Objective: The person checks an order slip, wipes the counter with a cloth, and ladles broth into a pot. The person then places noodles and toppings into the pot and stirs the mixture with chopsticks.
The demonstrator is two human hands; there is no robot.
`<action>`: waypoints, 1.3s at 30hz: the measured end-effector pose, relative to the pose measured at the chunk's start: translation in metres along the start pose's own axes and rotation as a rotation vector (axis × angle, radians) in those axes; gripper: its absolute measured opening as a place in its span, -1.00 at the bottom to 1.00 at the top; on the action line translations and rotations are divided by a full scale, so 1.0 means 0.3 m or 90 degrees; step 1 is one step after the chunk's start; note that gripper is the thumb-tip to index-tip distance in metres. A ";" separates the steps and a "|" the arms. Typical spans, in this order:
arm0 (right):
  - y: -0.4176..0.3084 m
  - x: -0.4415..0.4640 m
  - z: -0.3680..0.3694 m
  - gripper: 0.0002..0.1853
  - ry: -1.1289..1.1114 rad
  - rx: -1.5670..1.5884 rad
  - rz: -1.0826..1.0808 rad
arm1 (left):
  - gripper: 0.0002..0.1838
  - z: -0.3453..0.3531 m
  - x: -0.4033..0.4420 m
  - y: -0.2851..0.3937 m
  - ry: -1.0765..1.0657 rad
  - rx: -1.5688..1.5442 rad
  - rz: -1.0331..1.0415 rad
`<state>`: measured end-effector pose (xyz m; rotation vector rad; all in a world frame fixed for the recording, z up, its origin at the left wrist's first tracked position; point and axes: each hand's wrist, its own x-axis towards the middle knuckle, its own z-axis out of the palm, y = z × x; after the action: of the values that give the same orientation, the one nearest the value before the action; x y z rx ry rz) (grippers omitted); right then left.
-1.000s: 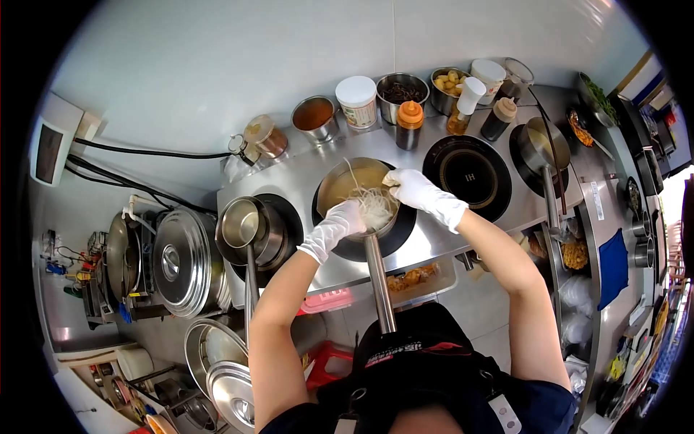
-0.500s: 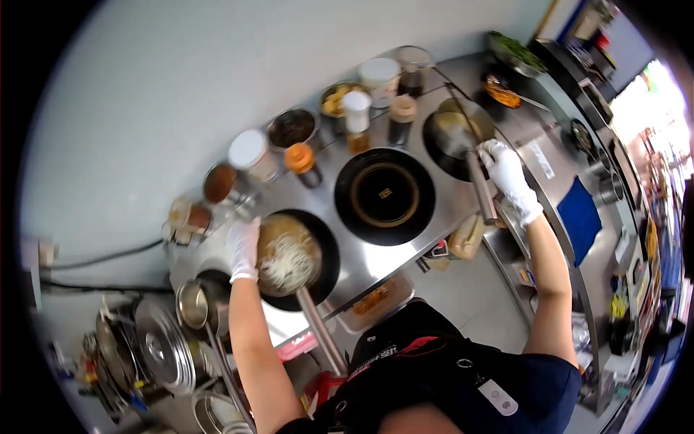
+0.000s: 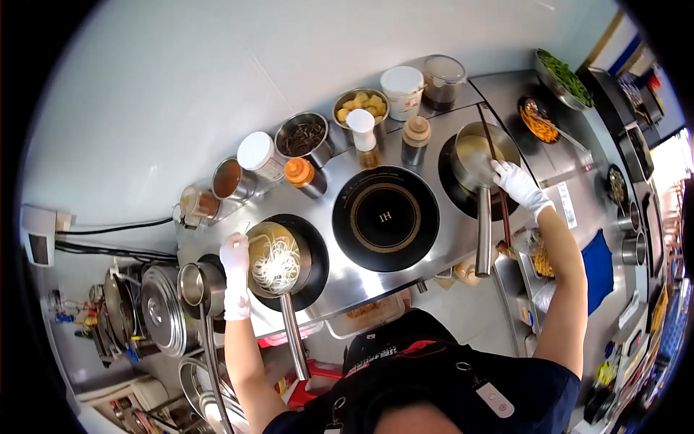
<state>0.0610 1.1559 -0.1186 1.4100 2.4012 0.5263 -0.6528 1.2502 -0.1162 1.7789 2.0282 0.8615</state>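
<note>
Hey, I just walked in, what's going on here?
Pale noodles sit in a pan, with the person's gloved left hand at its left rim. The gloved right hand is at the long chopsticks lying across another pot; whether it grips them is hard to tell. A round black burner lies between the two.

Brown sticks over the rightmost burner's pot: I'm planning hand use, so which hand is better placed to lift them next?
Probably the right hand: it's right at the sticks; the left hand is beside the noodle pot, beyond the middle burner.
</note>
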 end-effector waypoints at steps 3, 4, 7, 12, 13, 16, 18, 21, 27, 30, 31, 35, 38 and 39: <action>-0.001 -0.031 -0.039 -0.72 0.081 0.147 0.094 | -0.88 -0.057 -0.151 0.035 0.003 -0.072 0.001; 0.000 -0.041 -0.060 -0.71 0.171 0.213 0.145 | -0.89 -0.068 -0.191 0.043 -0.023 -0.109 -0.076; -0.073 0.032 -0.300 -0.68 0.433 0.743 0.495 | -0.81 -0.036 -0.236 -0.036 -0.054 0.080 -0.032; -0.107 0.222 -0.567 -0.80 0.598 0.794 0.414 | -0.46 -0.033 -0.258 0.142 0.036 0.228 0.040; -0.105 0.271 -0.584 -0.74 0.607 0.614 0.323 | -0.42 -0.041 -0.271 0.179 0.013 0.193 -0.003; -0.102 0.431 -0.548 -0.78 0.615 0.728 0.314 | -0.43 -0.063 -0.343 0.263 0.041 0.150 0.046; -0.105 0.532 -0.503 -0.82 0.587 1.002 0.401 | -0.50 -0.088 -0.418 0.337 0.068 0.131 0.006; -0.095 0.635 -0.454 -0.86 0.556 1.085 0.410 | -0.52 -0.119 -0.528 0.293 0.059 0.042 -0.043; -0.054 0.661 -0.456 -0.86 0.532 1.126 0.414 | -0.65 -0.181 -0.670 0.263 0.100 0.020 -0.143; -0.039 0.656 -0.474 -0.87 0.521 1.071 0.403 | -0.67 -0.184 -0.686 0.241 0.108 -0.008 -0.160; -0.041 0.661 -0.470 -0.87 0.540 1.075 0.374 | -0.67 -0.181 -0.684 0.245 0.110 -0.011 -0.165; -0.045 0.668 -0.458 -0.91 0.545 1.063 0.299 | -0.68 -0.164 -0.670 0.276 0.111 -0.047 -0.146; -0.056 0.674 -0.449 -0.92 0.441 1.077 0.280 | -0.69 -0.159 -0.661 0.258 0.087 -0.015 -0.106; -0.068 0.687 -0.444 -0.91 0.468 1.053 0.257 | -0.69 -0.153 -0.658 0.256 0.085 -0.015 -0.099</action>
<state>-0.1096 1.3071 -0.0256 2.5601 3.1010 -1.5841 -0.5837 1.0515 -0.0638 1.5649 2.1958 0.9740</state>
